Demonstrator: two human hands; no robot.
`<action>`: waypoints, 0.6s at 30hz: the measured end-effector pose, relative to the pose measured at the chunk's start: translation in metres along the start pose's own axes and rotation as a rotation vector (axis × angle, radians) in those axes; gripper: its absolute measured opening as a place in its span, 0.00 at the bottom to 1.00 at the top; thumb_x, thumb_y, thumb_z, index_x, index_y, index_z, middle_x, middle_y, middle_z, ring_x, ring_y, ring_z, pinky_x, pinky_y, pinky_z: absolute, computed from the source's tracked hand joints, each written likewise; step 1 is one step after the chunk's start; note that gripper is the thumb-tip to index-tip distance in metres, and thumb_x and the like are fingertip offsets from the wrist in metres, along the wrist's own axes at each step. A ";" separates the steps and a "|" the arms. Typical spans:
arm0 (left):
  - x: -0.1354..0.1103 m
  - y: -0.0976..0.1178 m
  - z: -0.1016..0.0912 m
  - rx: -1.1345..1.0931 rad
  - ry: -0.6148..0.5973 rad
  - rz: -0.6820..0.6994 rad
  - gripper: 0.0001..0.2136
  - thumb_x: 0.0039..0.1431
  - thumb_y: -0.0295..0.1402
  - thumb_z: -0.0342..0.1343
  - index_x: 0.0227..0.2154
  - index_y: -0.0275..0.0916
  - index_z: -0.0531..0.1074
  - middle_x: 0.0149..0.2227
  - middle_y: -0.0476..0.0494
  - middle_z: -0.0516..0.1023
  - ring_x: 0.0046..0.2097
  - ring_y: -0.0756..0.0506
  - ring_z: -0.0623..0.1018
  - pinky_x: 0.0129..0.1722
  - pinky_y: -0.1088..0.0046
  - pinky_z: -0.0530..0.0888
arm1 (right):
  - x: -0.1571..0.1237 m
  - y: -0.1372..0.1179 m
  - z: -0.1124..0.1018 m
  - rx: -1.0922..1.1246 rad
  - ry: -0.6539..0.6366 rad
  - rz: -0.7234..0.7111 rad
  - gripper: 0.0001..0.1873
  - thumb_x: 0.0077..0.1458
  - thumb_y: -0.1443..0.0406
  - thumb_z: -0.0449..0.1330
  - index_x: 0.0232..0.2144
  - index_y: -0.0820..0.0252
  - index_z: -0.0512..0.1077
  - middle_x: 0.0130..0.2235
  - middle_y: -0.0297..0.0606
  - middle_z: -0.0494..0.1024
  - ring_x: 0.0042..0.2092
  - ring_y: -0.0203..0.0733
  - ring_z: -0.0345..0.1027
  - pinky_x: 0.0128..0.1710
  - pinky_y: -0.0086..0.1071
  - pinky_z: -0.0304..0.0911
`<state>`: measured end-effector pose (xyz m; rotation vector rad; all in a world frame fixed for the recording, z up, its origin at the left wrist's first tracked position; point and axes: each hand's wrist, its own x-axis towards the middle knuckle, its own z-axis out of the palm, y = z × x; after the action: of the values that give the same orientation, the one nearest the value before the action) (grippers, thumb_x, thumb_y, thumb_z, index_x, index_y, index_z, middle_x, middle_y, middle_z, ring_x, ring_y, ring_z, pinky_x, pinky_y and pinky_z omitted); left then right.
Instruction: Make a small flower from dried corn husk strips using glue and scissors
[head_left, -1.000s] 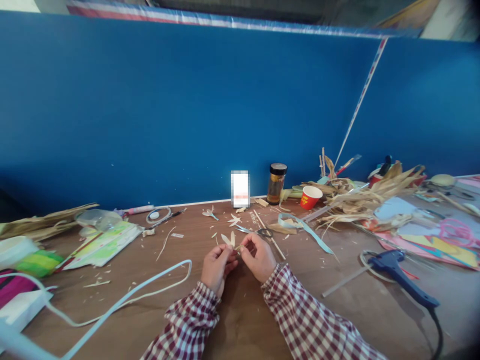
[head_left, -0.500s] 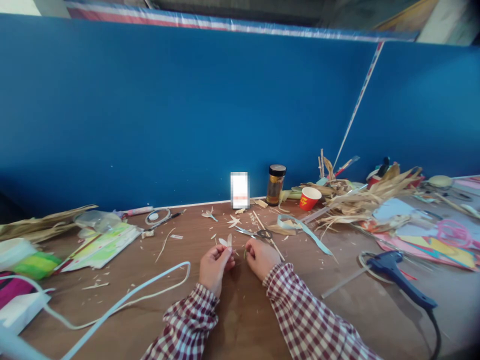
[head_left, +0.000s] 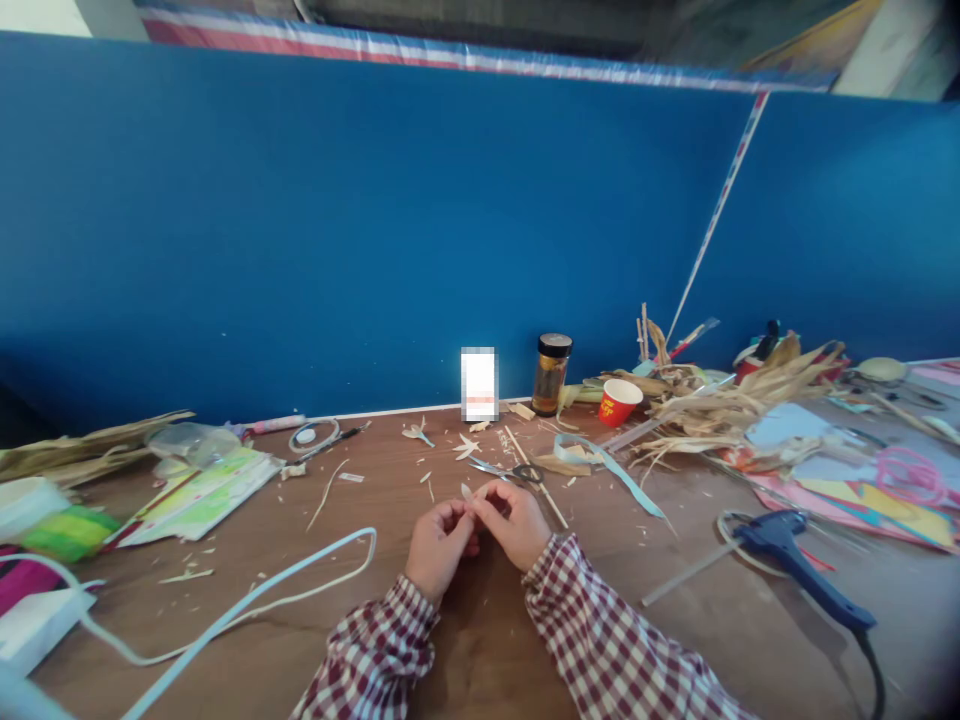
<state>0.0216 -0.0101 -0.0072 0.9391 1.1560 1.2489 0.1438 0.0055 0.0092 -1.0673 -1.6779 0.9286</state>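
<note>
My left hand (head_left: 441, 548) is closed in a pinch on a pale petal-shaped piece (head_left: 466, 492), whose tip shows above the fingertips. My right hand (head_left: 517, 522) meets it there, thumb and forefinger pinched at the same piece; its lower part is hidden by the fingers. Just beyond the right hand lie scissors (head_left: 495, 468) with dark handles and a thin stick (head_left: 551, 492). Farther back are a pale star-shaped flower (head_left: 468, 447) and another small flower (head_left: 417, 432) with a light blue stem.
A blue glue gun (head_left: 806, 570) lies at right, near dried corn husks (head_left: 750, 390) and coloured paper. A red paper cup (head_left: 620, 402) and a lidded jar (head_left: 551, 375) stand at the back. A white cable (head_left: 300, 580) loops at left. A blue partition (head_left: 375, 220) rises behind.
My right hand has moved left and its fingertips now meet those of my left hand at the petal-shaped piece. Less of the piece shows than before.
</note>
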 end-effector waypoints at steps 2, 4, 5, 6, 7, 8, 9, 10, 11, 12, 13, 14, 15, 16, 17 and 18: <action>-0.001 0.000 0.000 0.013 -0.003 -0.011 0.14 0.39 0.39 0.60 0.25 0.33 0.70 0.20 0.48 0.73 0.20 0.53 0.70 0.20 0.78 0.70 | 0.001 0.003 0.001 0.022 0.026 0.018 0.10 0.51 0.61 0.52 0.26 0.62 0.68 0.23 0.32 0.70 0.25 0.32 0.63 0.25 0.25 0.59; 0.000 0.001 -0.001 0.004 0.024 -0.016 0.14 0.38 0.39 0.61 0.27 0.33 0.70 0.22 0.47 0.73 0.21 0.52 0.71 0.21 0.78 0.71 | 0.002 0.006 0.002 0.019 0.050 0.021 0.09 0.50 0.62 0.53 0.26 0.62 0.68 0.23 0.32 0.70 0.25 0.32 0.62 0.25 0.25 0.59; 0.000 0.002 -0.001 -0.007 0.044 -0.011 0.15 0.37 0.38 0.61 0.28 0.34 0.70 0.23 0.47 0.74 0.23 0.52 0.72 0.22 0.77 0.71 | 0.003 0.007 0.003 0.014 0.053 0.018 0.09 0.50 0.62 0.53 0.25 0.62 0.68 0.23 0.32 0.70 0.25 0.32 0.62 0.25 0.25 0.59; 0.000 0.003 -0.002 -0.018 0.061 -0.003 0.16 0.37 0.38 0.62 0.30 0.34 0.70 0.24 0.47 0.74 0.24 0.51 0.73 0.22 0.77 0.71 | 0.003 0.008 0.003 0.011 0.049 0.012 0.08 0.50 0.63 0.53 0.25 0.62 0.69 0.23 0.32 0.70 0.25 0.33 0.62 0.25 0.25 0.59; 0.001 0.003 -0.003 -0.026 0.076 0.007 0.17 0.37 0.38 0.62 0.30 0.35 0.70 0.25 0.47 0.74 0.25 0.51 0.73 0.23 0.77 0.72 | 0.003 0.008 0.004 0.011 0.043 0.005 0.08 0.50 0.63 0.53 0.26 0.62 0.69 0.23 0.32 0.70 0.25 0.33 0.62 0.25 0.25 0.59; 0.001 0.004 -0.004 -0.028 0.085 0.016 0.17 0.37 0.38 0.62 0.31 0.35 0.70 0.26 0.47 0.74 0.25 0.51 0.73 0.24 0.77 0.72 | 0.003 0.008 0.004 0.011 0.038 -0.002 0.08 0.50 0.63 0.53 0.26 0.62 0.69 0.24 0.33 0.70 0.26 0.33 0.62 0.26 0.25 0.59; 0.002 0.004 -0.004 -0.023 0.090 0.022 0.16 0.37 0.39 0.62 0.30 0.34 0.71 0.25 0.47 0.74 0.25 0.51 0.73 0.24 0.77 0.72 | 0.003 0.008 0.004 0.010 0.036 -0.008 0.08 0.50 0.64 0.52 0.26 0.62 0.69 0.24 0.33 0.70 0.26 0.33 0.61 0.26 0.26 0.58; 0.002 0.004 -0.005 -0.013 0.090 0.023 0.16 0.38 0.39 0.61 0.30 0.34 0.71 0.25 0.47 0.74 0.25 0.51 0.73 0.24 0.77 0.72 | 0.002 0.008 0.004 0.008 0.037 -0.008 0.09 0.50 0.64 0.52 0.26 0.62 0.69 0.24 0.33 0.70 0.26 0.33 0.61 0.26 0.25 0.58; 0.003 0.003 -0.006 -0.001 0.088 0.024 0.15 0.38 0.39 0.61 0.29 0.34 0.71 0.24 0.47 0.74 0.25 0.51 0.73 0.25 0.78 0.72 | 0.002 0.007 0.004 0.006 0.042 -0.003 0.09 0.50 0.63 0.52 0.26 0.62 0.69 0.24 0.32 0.70 0.26 0.32 0.61 0.26 0.25 0.58; 0.003 0.003 -0.006 0.009 0.084 0.023 0.15 0.38 0.39 0.61 0.29 0.34 0.72 0.24 0.48 0.74 0.25 0.52 0.73 0.25 0.78 0.72 | 0.002 0.007 0.003 0.004 0.048 0.005 0.09 0.51 0.63 0.52 0.26 0.62 0.69 0.24 0.32 0.70 0.26 0.32 0.61 0.26 0.25 0.58; 0.004 0.002 -0.007 0.016 0.083 0.024 0.15 0.38 0.39 0.61 0.29 0.34 0.72 0.24 0.48 0.74 0.25 0.52 0.72 0.25 0.78 0.72 | 0.001 0.007 0.003 0.001 0.053 0.015 0.09 0.51 0.63 0.52 0.26 0.62 0.69 0.23 0.32 0.70 0.25 0.32 0.60 0.26 0.25 0.58; 0.004 0.002 -0.007 0.017 0.079 0.026 0.15 0.38 0.38 0.61 0.29 0.34 0.72 0.24 0.48 0.74 0.25 0.52 0.72 0.25 0.78 0.71 | 0.001 0.007 0.002 -0.002 0.058 0.024 0.09 0.51 0.63 0.52 0.26 0.62 0.69 0.23 0.32 0.69 0.25 0.32 0.60 0.26 0.25 0.57; 0.004 0.001 -0.007 0.015 0.074 0.029 0.15 0.38 0.38 0.61 0.29 0.34 0.72 0.25 0.48 0.74 0.25 0.52 0.72 0.25 0.78 0.71 | 0.001 0.007 0.002 -0.005 0.063 0.027 0.10 0.51 0.62 0.52 0.26 0.62 0.69 0.23 0.32 0.69 0.25 0.32 0.60 0.25 0.25 0.57; 0.004 0.001 -0.007 0.011 0.068 0.030 0.15 0.37 0.38 0.62 0.29 0.34 0.73 0.25 0.47 0.75 0.25 0.51 0.73 0.25 0.78 0.72 | 0.001 0.008 0.001 -0.010 0.069 0.025 0.10 0.51 0.62 0.52 0.26 0.62 0.69 0.23 0.32 0.69 0.25 0.32 0.60 0.25 0.25 0.57; 0.004 0.000 -0.007 0.009 0.063 0.028 0.16 0.37 0.38 0.62 0.30 0.34 0.73 0.26 0.47 0.75 0.26 0.51 0.73 0.25 0.77 0.72 | 0.001 0.008 0.001 -0.016 0.073 0.017 0.10 0.52 0.62 0.52 0.26 0.62 0.69 0.23 0.32 0.69 0.25 0.32 0.60 0.25 0.25 0.57; 0.003 0.000 -0.006 0.009 0.063 0.023 0.16 0.36 0.38 0.62 0.30 0.34 0.73 0.26 0.46 0.75 0.25 0.51 0.73 0.25 0.77 0.72 | 0.001 0.008 0.002 -0.022 0.077 0.007 0.10 0.52 0.62 0.52 0.26 0.62 0.69 0.23 0.32 0.69 0.25 0.32 0.60 0.25 0.25 0.57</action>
<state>0.0151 -0.0072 -0.0088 0.9276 1.2035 1.3009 0.1441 0.0087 0.0013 -1.1104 -1.6258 0.8644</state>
